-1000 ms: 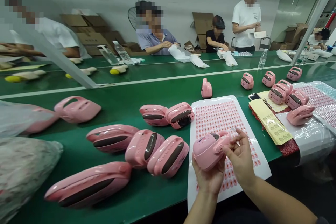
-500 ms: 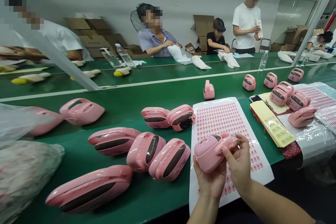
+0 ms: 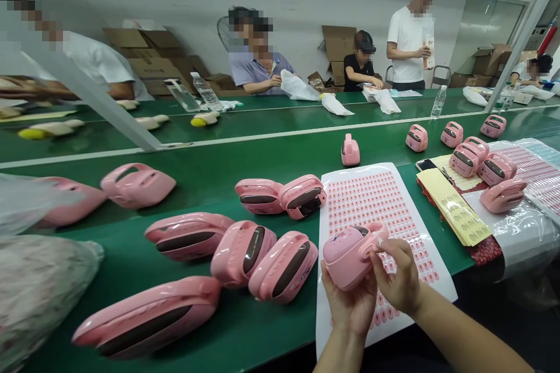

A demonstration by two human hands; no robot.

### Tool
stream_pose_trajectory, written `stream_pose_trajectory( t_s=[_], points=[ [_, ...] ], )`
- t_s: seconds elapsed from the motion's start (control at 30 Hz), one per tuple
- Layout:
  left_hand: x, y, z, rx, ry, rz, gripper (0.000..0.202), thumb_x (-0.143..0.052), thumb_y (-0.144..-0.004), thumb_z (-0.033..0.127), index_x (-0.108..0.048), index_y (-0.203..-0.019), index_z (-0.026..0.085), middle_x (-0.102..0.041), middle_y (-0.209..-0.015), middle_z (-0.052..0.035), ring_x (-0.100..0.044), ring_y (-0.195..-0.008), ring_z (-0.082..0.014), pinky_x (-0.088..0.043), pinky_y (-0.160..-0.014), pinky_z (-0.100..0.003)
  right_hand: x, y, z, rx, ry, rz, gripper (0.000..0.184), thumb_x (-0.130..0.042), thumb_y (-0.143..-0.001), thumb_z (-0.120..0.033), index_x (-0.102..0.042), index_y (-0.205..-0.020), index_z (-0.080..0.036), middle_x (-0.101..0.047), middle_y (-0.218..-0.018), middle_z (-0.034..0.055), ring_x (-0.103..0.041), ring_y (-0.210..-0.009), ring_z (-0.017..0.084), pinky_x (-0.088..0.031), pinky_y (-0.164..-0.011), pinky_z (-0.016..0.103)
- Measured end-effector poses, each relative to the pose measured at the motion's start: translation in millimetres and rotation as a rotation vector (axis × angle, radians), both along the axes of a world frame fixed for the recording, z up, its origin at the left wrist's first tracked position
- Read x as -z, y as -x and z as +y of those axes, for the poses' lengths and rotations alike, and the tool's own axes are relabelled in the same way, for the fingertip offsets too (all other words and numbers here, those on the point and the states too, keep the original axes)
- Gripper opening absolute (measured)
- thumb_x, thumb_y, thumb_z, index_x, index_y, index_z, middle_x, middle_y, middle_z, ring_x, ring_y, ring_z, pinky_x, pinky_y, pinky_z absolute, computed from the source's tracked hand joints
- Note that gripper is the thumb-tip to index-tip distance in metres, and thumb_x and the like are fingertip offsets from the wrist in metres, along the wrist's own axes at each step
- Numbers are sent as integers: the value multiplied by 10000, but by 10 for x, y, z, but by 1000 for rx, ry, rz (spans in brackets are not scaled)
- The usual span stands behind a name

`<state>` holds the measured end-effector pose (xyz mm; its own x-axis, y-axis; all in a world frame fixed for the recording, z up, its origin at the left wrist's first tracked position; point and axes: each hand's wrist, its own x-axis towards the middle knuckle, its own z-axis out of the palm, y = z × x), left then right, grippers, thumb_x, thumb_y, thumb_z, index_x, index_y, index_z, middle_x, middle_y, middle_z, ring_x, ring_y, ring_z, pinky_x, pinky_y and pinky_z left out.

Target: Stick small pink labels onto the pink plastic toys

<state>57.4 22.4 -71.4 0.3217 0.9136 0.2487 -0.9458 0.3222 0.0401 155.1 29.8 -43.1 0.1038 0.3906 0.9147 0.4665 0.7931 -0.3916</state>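
A glossy pink plastic device with a carry handle (image 3: pixel 343 259) sits in my left hand (image 3: pixel 350 306), which cups it from below. My right hand (image 3: pixel 397 277) pinches the device's handle (image 3: pixel 374 239) between thumb and fingers, with a fingertip near its upper edge. Under both hands lies a white sheet of small pink-and-red stickers (image 3: pixel 371 204). Several similar pink devices (image 3: pixel 301 196) rest on the belt to the left of the sheet, the closest a little beyond my left hand. The device's underside is hidden by my palm.
The hands work over a green conveyor belt (image 3: pixel 175 303). Plastic bags (image 3: pixel 35 285) lie at the left edge, and yellow sticker strips (image 3: pixel 452 207) and a phone (image 3: pixel 426 163) lie to the right. Beyond a white rail (image 3: pixel 262 135), co-workers handle white wrappers near cardboard boxes (image 3: pixel 153 67).
My right hand has dropped slightly and curled closer around the handle. The device stays in my left hand. The view has shifted slightly, and the standing co-worker holds a white box higher.
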Motion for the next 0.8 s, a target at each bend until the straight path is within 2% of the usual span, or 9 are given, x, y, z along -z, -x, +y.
stream_pose_trajectory(
  t_s=[0.07, 0.17, 0.27, 0.37, 0.47, 0.57, 0.7, 0.8],
  points=[
    [-17, -2, 3, -18, -13, 11, 355, -515, -862, 319, -641, -1135, 131, -672, -1163, -152, -657, -1011, -159, -472, -904, -214, -21, -4, -3, -76, 200, 146, 413, -559, -830, -85, -474, -1188, -272, -599, -856, 28, -595, -762, 172, -545, -630, 306],
    [-44, -4, 7, -37, -64, 33, 353, -501, -884, 309, -632, -1166, 142, -633, -1229, -154, -643, -1047, -176, -462, -931, -241, -94, -17, -17, -317, 608, 444, 318, -634, -790, -197, -503, -1073, -255, -594, -889, 24, -606, -730, 150, -537, -624, 286],
    [-66, -6, 7, -56, -97, 43, 377, -463, -909, 324, -613, -1204, 143, -621, -1249, -140, -621, -1088, -205, -459, -949, -280, -209, -55, -25, -494, 819, 620, 366, -704, -710, -240, -506, -1018, -245, -589, -875, 2, -605, -696, 126, -528, -652, 274],
    [-75, -8, 3, -60, -94, 39, 398, -444, -919, 335, -605, -1213, 121, -624, -1243, -143, -616, -1096, -219, -464, -947, -288, -296, -85, -26, -487, 887, 654, 407, -722, -663, -214, -511, -1010, -242, -584, -844, -16, -582, -670, 110, -507, -641, 253],
    [-66, -6, -2, -53, -60, 48, 391, -454, -910, 324, -615, -1196, 113, -635, -1223, -159, -632, -1069, -211, -474, -925, -263, -308, -82, -31, -476, 909, 658, 418, -710, -663, -202, -504, -1024, -242, -597, -852, -17, -582, -672, 105, -501, -644, 248],
    [-49, -6, -7, -49, -20, 51, 363, -448, -904, 316, -647, -1144, 130, -661, -1182, -159, -646, -1044, -205, -482, -913, -264, -279, -45, -46, -464, 885, 679, 425, -717, -660, -195, -497, -1020, -247, -598, -843, -18, -605, -704, 120, -518, -651, 257],
    [-38, -10, -14, -48, -10, 29, 348, -455, -895, 319, -657, -1115, 141, -671, -1164, -152, -646, -1042, -203, -482, -914, -268, -261, 28, -79, -402, 821, 730, 391, -718, -679, -216, -486, -990, -255, -557, -751, -46, -616, -650, 122, -542, -621, 259],
    [-42, -9, -18, -42, -26, 3, 335, -473, -891, 310, -668, -1092, 126, -675, -1150, -166, -646, -1041, -206, -473, -922, -259, -250, 61, -98, -418, 808, 703, 337, -684, -726, -244, -471, -987, -252, -579, -804, -28, -636, -683, 127, -555, -670, 277]
  ],
)
